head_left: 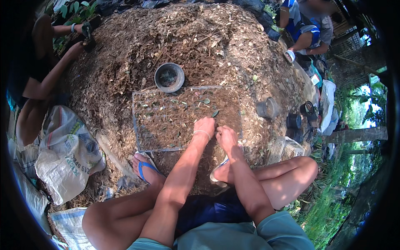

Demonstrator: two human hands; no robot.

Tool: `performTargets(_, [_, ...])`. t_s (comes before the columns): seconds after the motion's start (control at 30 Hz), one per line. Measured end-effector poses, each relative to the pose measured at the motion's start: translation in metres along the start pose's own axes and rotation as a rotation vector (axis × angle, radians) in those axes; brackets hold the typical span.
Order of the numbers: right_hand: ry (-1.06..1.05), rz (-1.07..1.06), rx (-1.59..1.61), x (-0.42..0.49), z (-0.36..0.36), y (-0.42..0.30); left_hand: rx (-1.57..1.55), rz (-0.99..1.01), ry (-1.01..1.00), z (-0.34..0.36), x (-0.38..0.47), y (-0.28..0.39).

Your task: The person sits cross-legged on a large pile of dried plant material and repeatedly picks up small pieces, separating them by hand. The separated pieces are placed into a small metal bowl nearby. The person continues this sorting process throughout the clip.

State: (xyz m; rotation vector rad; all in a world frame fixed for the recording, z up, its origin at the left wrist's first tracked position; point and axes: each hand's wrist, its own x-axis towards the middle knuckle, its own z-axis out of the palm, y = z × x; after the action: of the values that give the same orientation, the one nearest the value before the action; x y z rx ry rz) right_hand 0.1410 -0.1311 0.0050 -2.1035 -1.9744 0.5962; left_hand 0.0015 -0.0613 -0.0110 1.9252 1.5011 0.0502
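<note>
A shallow seedling tray (135,125) filled with brown soil-like material and scattered leaf bits lies on the ground before me. Over its right part, my left hand (204,127) has curled fingers; a pale band circles that wrist. Close beside it, my right hand (227,136) has thumb and fingers drawn together near a small dark thing at the fingertips, too small to name. Whether either hand grips it cannot be told. Just above my left hand a green leaf (215,113) lies on the tray. Touching or just behind the tray's far edge stands a round black plastic pot (169,77).
Wood chips and mulch (200,40) rise in a mound behind the tray. At right are a grey pot (267,107), black pots (293,121) and a white plastic crate (290,148). A woven sack (73,150) lies left. Other people sit at upper left and upper right.
</note>
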Motion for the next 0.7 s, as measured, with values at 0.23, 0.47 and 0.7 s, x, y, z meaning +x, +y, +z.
performTargets(0.23, [0.084, 0.011, 0.043, -0.003, 0.005, 0.004, 0.113, 0.046, 0.01, 0.026, 0.002, -0.002])
performTargets(0.47, [0.149, 0.026, 0.155, -0.003, 0.005, 0.008, 0.117, 0.044, 0.102, 0.038, 0.006, -0.009])
performTargets(0.7, [0.065, 0.077, 0.092, -0.006, 0.002, 0.007, 0.137, 0.072, 0.145, 0.044, 0.006, -0.013])
